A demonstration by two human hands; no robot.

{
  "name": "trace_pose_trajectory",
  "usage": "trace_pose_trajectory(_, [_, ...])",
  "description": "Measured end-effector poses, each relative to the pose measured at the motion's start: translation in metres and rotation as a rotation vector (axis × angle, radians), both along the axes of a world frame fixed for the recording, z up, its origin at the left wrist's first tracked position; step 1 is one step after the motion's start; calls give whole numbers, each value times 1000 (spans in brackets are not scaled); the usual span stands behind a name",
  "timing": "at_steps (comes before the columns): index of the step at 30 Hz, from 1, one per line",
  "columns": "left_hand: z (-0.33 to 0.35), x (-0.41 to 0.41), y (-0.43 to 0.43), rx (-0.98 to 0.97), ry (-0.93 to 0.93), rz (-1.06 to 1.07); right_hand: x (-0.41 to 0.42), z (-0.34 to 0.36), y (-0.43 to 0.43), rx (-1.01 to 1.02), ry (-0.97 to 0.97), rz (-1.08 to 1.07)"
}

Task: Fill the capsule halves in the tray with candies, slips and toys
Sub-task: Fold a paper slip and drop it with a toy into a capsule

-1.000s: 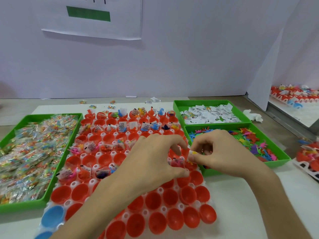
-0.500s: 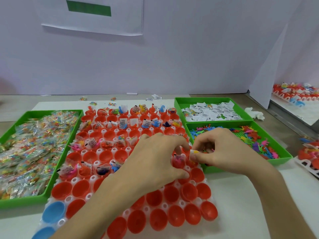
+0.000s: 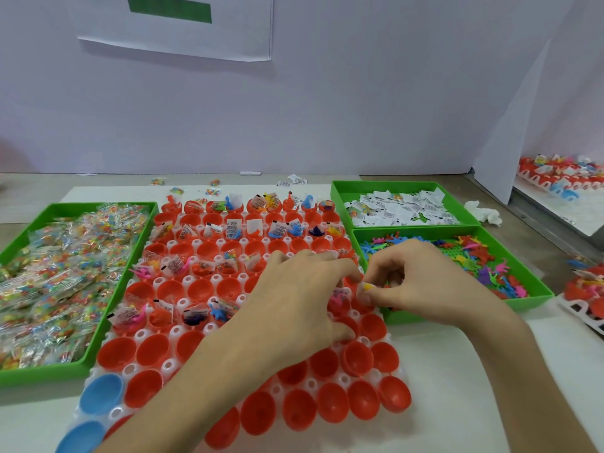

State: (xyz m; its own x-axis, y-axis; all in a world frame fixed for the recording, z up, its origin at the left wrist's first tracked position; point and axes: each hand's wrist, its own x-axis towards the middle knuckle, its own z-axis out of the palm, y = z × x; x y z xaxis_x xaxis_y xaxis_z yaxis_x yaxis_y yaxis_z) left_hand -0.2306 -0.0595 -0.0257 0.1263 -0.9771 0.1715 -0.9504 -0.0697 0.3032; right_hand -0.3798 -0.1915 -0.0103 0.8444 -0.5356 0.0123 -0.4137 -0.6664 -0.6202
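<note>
Fingertips of the right hand (image 3: 421, 286) are pinching a small yellow plastic toy (image 3: 368, 286) just over the red plastic capsule halves (image 3: 152, 349) at the right edge of the white plastic tray (image 3: 175, 331). The left hand (image 3: 294, 305) is bending its fingers over cups nearby; whether it is holding anything cannot be told. The toy should be going low into a cup with no toy yet.

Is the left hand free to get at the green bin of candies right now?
Likely yes: the candy bin lies open to the left, with only low capsule halves between it and the left hand, curled over the tray.
</note>
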Motion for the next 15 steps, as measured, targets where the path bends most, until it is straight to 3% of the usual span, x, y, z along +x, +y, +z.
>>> trace_pose_trajectory(7, [-1, 0, 1, -11, -21, -5, -6, 2, -4, 108, 43, 35])
trace_pose_trajectory(15, [-3, 2, -1, 24, -51, -16, -10, 6, -4, 84, 38, 57])
